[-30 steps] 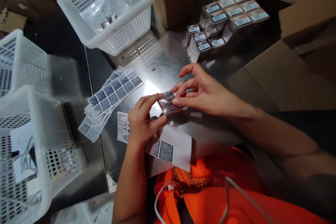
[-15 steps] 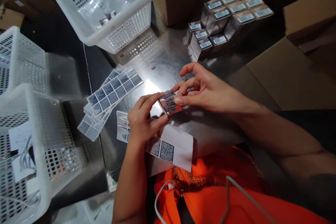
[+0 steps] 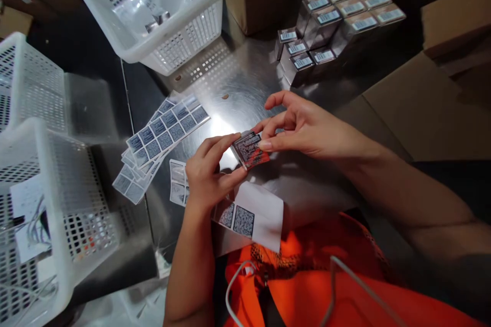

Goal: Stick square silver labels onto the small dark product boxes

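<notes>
Two bare hands meet over the shiny metal table (image 3: 245, 82) in the head view, the only view there is. The left hand (image 3: 207, 176) pinches a small shiny box (image 3: 250, 149) at its near corner, thumb and fingers closed on it and holding it just above the tabletop. The right hand (image 3: 307, 130) has its thumb and forefinger tips pressed on the box's printed upper face at the far edge, with the other fingers curled or lifted; it touches the box rather than gripping it, and whether a sticker sits under those tips cannot be told.

Judging from this, the step in hand looks like pressing or smoothing a label onto the box's face. The next move would call for a steady hold from the left hand while the right fingertips run flat along the face, keeping the edges square.

Just under the left wrist lies a partly used label sheet (image 3: 251, 217) with two codes left on it, hanging over the table's near edge. To the left, well apart from the box, a fan of code label sheets (image 3: 164, 135) rests on the table. Farther back stands a group of small boxes with barcode labels (image 3: 330, 30), and a white plastic basket (image 3: 153, 10) sits at the far left corner. Two more white baskets (image 3: 34, 163) stand at the left, and cardboard cartons (image 3: 418, 107) lie at the right.
</notes>
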`<state>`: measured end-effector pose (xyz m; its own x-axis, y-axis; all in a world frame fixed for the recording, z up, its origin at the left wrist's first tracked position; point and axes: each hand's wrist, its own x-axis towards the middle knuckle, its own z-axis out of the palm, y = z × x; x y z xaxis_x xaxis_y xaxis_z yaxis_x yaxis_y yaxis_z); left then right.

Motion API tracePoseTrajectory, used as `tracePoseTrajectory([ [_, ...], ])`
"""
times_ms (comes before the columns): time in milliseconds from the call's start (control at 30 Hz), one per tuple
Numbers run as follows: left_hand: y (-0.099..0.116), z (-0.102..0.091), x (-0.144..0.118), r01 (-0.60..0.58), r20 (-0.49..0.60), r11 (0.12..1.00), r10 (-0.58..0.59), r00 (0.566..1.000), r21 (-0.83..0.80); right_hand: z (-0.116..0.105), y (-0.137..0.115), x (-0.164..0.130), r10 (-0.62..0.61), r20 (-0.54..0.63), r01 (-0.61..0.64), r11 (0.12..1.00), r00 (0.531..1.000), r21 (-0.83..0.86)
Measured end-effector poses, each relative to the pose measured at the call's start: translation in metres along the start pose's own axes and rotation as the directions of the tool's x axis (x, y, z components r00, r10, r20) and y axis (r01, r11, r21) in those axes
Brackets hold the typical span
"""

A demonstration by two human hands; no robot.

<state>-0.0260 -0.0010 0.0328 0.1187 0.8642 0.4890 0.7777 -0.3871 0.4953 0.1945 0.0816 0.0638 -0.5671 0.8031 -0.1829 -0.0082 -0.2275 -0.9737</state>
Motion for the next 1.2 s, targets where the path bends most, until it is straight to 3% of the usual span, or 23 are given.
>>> tracePoseTrajectory([
  [167,0.0011,-0.0011,0.0003,-0.017,-0.026,0.999,0.015,1.0,-0.043,-0.0005,0.0021,0.0015,-0.033,0.043,0.031,0.998,0.999,0.046],
  [333,0.0007,-0.002,0.0014,-0.035,-0.014,0.997,0.034,0.999,-0.071,-0.0021,-0.0009,0.0007,0.018,0.004,-0.019,0.999,1.0,0.051],
  [500,-0.0006,-0.0006,0.002,-0.066,-0.019,0.994,0.065,0.998,-0.09,0.0007,-0.002,-0.0016,-0.052,0.007,0.052,0.999,0.999,-0.008],
  [800,-0.0017,-0.0002,-0.0007,-0.026,0.014,0.999,0.027,1.0,-0.024,0.0038,-0.0009,-0.0027,-0.016,-0.01,0.015,0.998,1.0,-0.059],
  [1200,-0.0012,0.0004,0.0003,-0.058,-0.005,0.997,0.058,0.998,-0.04,0.0033,0.0023,-0.0013,-0.028,-0.009,0.028,0.998,1.0,-0.059],
])
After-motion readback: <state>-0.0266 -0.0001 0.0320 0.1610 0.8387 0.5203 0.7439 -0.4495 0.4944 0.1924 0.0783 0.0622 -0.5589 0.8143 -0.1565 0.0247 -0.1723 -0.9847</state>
